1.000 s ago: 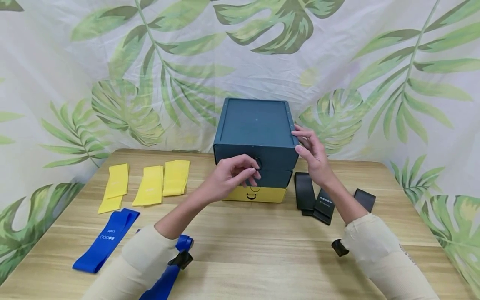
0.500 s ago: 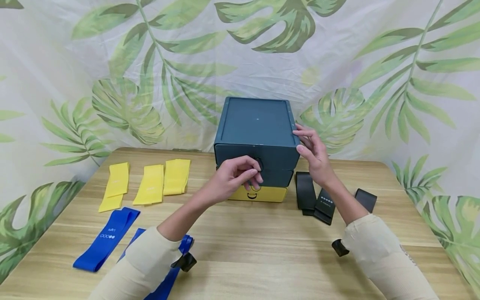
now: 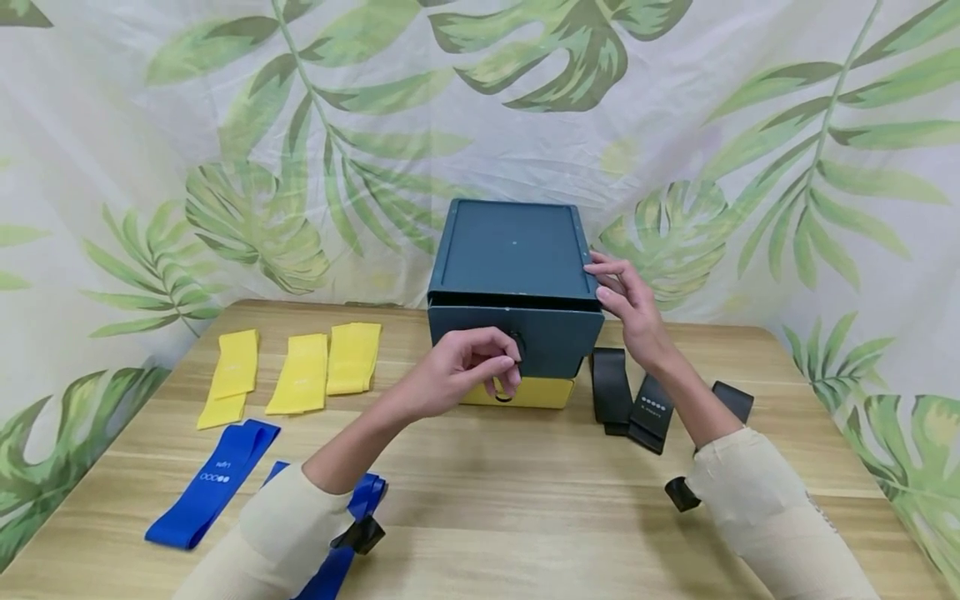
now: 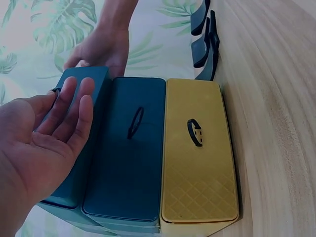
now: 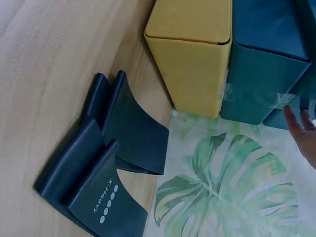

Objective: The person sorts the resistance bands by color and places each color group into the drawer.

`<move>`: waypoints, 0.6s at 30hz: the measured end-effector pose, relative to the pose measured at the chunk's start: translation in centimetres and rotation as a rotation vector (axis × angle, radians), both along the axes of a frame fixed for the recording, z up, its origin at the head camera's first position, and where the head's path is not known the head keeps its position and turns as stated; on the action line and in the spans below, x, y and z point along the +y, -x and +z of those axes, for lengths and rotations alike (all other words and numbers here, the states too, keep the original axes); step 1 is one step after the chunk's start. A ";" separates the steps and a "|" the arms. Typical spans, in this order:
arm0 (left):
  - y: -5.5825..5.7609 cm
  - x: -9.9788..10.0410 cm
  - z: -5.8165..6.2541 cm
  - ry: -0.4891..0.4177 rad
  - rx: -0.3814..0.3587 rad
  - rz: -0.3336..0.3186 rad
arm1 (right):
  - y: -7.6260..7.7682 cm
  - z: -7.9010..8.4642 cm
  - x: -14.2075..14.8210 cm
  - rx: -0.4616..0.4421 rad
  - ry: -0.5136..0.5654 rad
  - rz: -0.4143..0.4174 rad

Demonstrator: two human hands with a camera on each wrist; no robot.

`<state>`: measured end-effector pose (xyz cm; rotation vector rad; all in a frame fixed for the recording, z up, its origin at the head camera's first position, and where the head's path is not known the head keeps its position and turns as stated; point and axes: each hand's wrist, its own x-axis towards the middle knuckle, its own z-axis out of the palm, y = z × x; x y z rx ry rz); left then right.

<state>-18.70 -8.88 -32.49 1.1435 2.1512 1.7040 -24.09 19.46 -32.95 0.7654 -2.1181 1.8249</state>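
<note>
The left hand (image 3: 467, 373) is pinching the ring handle (image 3: 518, 337) of the top drawer (image 3: 558, 343) between thumb and forefinger, as far as the partly hidden fingertips are showing, while its other fingers are curving loosely. The drawer is standing slightly forward of the dark teal cabinet (image 3: 513, 246), leaving a dark gap under the top panel. The right hand (image 3: 635, 315) is resting its fingertips and thumb against the cabinet's right side near the top edge, fingers apart and gripping nothing.

Below, a teal middle drawer (image 4: 131, 173) and a yellow bottom drawer (image 3: 542, 393) are sitting closed. The cabinet is standing at the far middle of the wooden table (image 3: 525, 508), before a leaf-patterned cloth (image 3: 525, 158). Black bands (image 3: 611, 383) are lying to its right, one reading "X-Heavy". Yellow bands (image 3: 300, 377) are lying far left, and blue bands (image 3: 213, 483) are lying nearer on the left, one partly behind the left sleeve (image 3: 288, 525).
</note>
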 end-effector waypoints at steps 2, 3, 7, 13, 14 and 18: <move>-0.3 -0.1 0.1 0.013 0.005 -0.008 | 0.0 0.1 0.0 -0.003 -0.009 -0.006; -0.5 -0.2 0.1 0.018 0.008 -0.011 | 0.0 0.2 0.0 -0.005 -0.013 -0.009; -1.1 -0.4 0.3 0.028 0.010 -0.019 | 0.1 0.2 -0.1 0.003 -0.015 -0.012; -1.8 -0.7 0.3 0.034 0.009 -0.040 | -0.1 0.0 -0.2 0.047 0.004 0.002; -1.9 -0.7 0.3 0.035 0.010 -0.042 | -0.1 -0.1 -0.2 0.053 0.003 0.003; -2.2 -0.8 0.3 0.029 0.015 -0.050 | -0.1 -0.1 -0.1 0.065 -0.009 -0.003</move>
